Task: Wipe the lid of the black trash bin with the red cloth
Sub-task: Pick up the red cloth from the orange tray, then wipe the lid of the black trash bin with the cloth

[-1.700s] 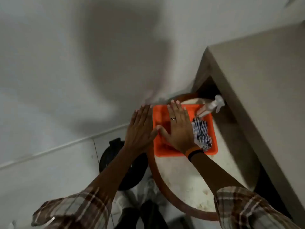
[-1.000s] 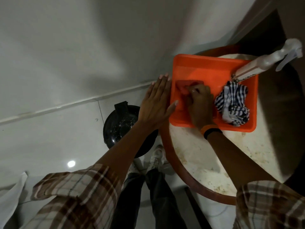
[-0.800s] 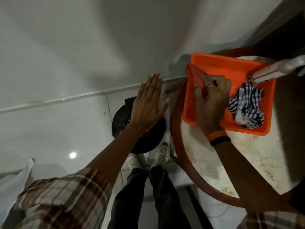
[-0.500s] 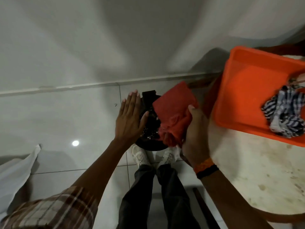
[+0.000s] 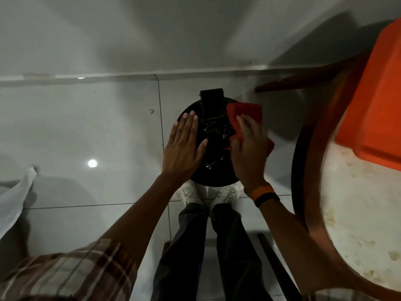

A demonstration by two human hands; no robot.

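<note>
The black trash bin's round lid [image 5: 213, 140] lies below me on the floor, speckled with light specks, with a black hinge tab at its far edge. My right hand [image 5: 249, 153] holds the red cloth [image 5: 245, 115] over the lid's right side; whether the cloth touches the lid I cannot tell. My left hand [image 5: 184, 146] hovers flat with fingers apart over the lid's left edge, holding nothing.
A round table [image 5: 347, 213] with a brown rim stands at the right, with an orange tray [image 5: 373, 101] on it. My white shoes [image 5: 188, 193] stand just before the bin. A white fabric [image 5: 15, 198] lies at the left on the glossy tiled floor. A wall rises behind.
My right hand took the red cloth out of the orange tray and carried it left and down over the bin lid. My left hand moved over the lid's left edge. The view tilted downward.
</note>
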